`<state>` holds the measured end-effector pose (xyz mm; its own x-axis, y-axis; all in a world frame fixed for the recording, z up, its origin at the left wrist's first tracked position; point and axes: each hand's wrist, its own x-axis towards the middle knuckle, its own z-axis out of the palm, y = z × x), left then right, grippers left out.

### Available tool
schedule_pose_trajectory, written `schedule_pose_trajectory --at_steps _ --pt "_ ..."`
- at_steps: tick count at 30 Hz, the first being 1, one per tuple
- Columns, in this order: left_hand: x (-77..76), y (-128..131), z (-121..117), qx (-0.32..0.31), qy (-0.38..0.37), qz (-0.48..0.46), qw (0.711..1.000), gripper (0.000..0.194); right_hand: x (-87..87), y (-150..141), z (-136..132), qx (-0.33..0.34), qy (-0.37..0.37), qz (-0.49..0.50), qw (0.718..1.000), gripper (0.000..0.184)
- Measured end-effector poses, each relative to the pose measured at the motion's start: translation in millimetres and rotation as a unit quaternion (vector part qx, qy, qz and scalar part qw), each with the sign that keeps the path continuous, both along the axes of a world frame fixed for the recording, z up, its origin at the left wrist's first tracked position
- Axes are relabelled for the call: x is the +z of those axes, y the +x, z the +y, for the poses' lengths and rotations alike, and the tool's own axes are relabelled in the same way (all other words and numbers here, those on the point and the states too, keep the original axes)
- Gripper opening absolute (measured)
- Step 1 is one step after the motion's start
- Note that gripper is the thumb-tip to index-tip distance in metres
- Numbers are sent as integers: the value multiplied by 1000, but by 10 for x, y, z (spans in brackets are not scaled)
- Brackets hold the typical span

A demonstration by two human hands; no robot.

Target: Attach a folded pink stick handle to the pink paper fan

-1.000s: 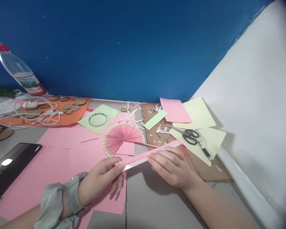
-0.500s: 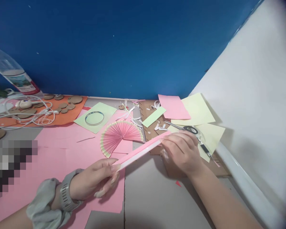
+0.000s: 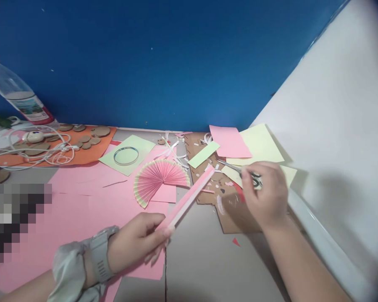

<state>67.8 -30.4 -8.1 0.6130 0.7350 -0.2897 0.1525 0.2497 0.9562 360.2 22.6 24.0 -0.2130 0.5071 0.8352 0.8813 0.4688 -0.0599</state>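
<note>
Deep blue wall behind, grey surface below. At far left, clear plastic bottle with a red cap, then tangled white cable over an orange paper sheet bearing brown cardboard discs. Next, large pink paper sheets, with a pale green square sheet under a thin round ring. Left hand: gripping the lower end of a long narrow pink paper strip with a white band, raised above the surface, free end up to the right. Just beyond, pleated pink paper fan with a yellow-green border, lying spread: pleats and border apparently finished. Long strip seemingly folded lengthwise, not yet joined to the fan. Farther right, short pale green paper strip on brown cardboard, then dark-handled metal scissors, apparently not yet lifted. Right hand: blurred, fingers curled over the scissor handles; cannot tell whether touching or gripping.
</note>
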Motion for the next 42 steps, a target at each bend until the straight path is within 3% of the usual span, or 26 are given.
schedule_pose_trajectory --at_steps 2,5,7,11,15,19,23,29,35,42 --pt "-16 25 -12 -17 15 45 999 38 19 -371 -191 147 -142 24 979 11" --pt "-20 31 2 -8 28 46 999 39 -29 -871 -451 275 -297 -4 914 10" --pt "-14 23 17 0 39 20 999 39 -109 -1039 -523 327 -340 -5 882 9" --pt "-8 13 14 -13 45 20 999 40 -265 -1042 -457 322 -386 18 864 12" --pt "-26 23 -22 -17 69 72 995 40 -289 -971 -393 333 -394 20 857 12" --pt "-29 39 -32 -4 77 58 995 41 -267 -982 -408 332 -361 -5 871 11" --pt "40 26 -21 -4 138 84 987 40 -287 -1012 -423 331 -338 -44 880 17" --pt "97 -3 -78 -23 295 151 943 18 -304 -1013 -464 323 -302 -67 894 17" --pt "51 27 -112 -30 404 198 893 19 -280 -999 -482 302 -261 -106 911 19" --pt "42 23 -96 -50 468 190 861 17 -249 -999 -478 310 -280 -92 904 18"
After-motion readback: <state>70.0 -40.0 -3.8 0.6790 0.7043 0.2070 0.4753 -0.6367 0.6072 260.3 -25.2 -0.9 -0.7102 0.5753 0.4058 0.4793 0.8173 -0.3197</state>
